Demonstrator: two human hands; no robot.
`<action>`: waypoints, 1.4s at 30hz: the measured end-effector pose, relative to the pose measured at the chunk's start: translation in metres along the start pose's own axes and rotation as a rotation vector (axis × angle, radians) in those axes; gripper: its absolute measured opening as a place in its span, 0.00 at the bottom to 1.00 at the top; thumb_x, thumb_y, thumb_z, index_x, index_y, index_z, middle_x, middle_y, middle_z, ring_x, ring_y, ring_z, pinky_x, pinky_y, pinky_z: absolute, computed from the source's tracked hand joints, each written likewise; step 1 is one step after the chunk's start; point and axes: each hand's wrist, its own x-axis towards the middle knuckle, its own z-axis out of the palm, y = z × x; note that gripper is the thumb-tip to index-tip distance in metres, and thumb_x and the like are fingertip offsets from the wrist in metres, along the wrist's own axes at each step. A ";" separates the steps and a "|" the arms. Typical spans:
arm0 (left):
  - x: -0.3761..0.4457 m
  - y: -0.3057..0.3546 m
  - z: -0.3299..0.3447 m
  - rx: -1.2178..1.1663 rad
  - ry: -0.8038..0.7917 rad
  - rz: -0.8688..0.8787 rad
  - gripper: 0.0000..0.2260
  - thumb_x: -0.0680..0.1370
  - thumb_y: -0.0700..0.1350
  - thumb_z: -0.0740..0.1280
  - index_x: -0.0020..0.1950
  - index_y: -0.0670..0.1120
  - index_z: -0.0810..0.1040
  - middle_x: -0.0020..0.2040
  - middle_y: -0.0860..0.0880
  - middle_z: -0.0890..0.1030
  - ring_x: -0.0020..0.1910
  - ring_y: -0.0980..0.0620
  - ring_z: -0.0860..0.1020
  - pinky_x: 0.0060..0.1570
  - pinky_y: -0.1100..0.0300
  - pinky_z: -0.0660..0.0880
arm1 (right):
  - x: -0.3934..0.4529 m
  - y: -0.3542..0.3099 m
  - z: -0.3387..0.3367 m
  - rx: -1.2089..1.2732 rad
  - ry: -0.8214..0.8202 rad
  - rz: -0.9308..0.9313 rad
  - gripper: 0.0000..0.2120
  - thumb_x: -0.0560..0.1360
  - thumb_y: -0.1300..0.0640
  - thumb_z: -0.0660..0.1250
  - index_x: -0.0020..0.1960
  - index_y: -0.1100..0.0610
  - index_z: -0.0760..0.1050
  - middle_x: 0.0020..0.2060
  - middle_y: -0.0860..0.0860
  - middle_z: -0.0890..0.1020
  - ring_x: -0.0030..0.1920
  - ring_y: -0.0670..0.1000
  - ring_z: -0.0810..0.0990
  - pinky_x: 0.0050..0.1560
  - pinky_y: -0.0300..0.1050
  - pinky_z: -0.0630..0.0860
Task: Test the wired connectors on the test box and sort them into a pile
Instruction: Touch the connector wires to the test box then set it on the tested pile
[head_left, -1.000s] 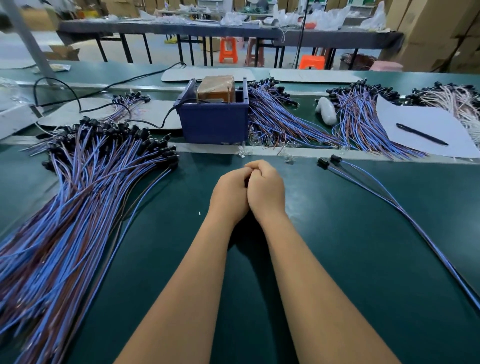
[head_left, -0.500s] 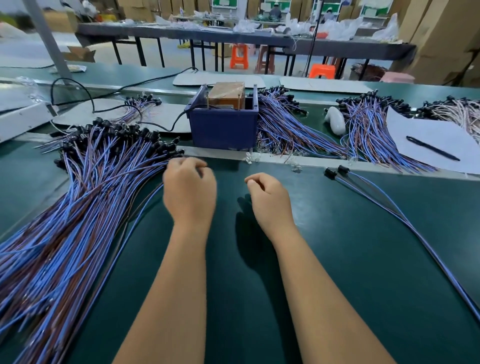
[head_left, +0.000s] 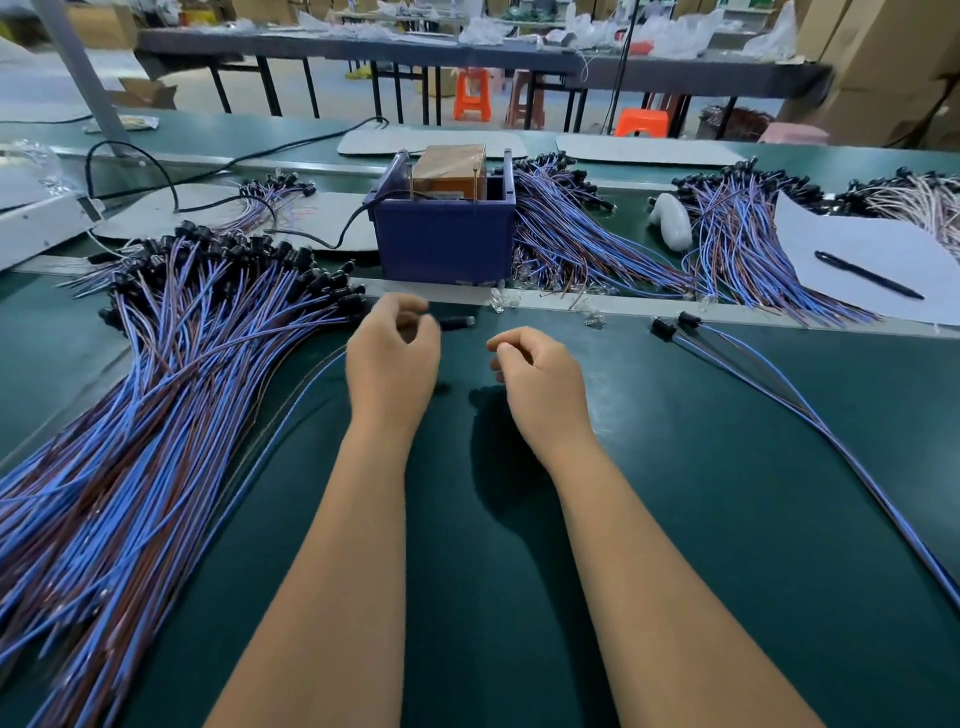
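**Reaching for the next lead off the big pile**

My left hand (head_left: 393, 358) hovers at the near edge of the big pile (head_left: 156, 415) on my left, fingers loosely curled, thumb and forefinger nearly meeting. A dark connector (head_left: 457, 322) shows just beyond my fingertips; I cannot tell whether my grip has it pinched or is only closing on it. My right hand (head_left: 540, 382) waits alongside, fingers curled loosely and holding nothing, kept near so it can take the wire end, I judge.

The pile lies fanned with its black connector heads toward the blue test box (head_left: 447, 239), so each lead needs only a short carry to the box. The box sits at the far edge of the green counter (head_left: 675, 467), straight ahead of both hands. Two leads (head_left: 779, 395) lie apart on my right, probably the start of the sorted pile.
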 end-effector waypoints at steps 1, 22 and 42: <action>-0.003 0.007 0.004 -0.157 -0.021 0.002 0.06 0.77 0.41 0.65 0.49 0.51 0.79 0.42 0.56 0.80 0.41 0.60 0.78 0.43 0.63 0.74 | 0.000 -0.001 0.000 0.100 0.007 0.021 0.10 0.80 0.60 0.58 0.47 0.54 0.78 0.37 0.51 0.80 0.40 0.52 0.79 0.44 0.46 0.75; -0.030 0.041 0.010 -0.678 -1.146 -0.249 0.20 0.76 0.51 0.58 0.34 0.46 0.84 0.36 0.44 0.84 0.45 0.47 0.83 0.50 0.59 0.78 | 0.010 0.003 -0.043 0.918 -0.083 0.265 0.08 0.80 0.60 0.62 0.50 0.63 0.78 0.32 0.56 0.79 0.20 0.48 0.74 0.20 0.35 0.69; -0.010 0.020 0.014 -0.643 -0.313 -0.262 0.07 0.80 0.39 0.66 0.51 0.49 0.82 0.36 0.52 0.84 0.38 0.53 0.78 0.51 0.52 0.71 | 0.002 0.000 -0.021 0.407 -0.341 0.093 0.07 0.76 0.68 0.66 0.44 0.57 0.78 0.29 0.51 0.81 0.30 0.50 0.78 0.36 0.39 0.77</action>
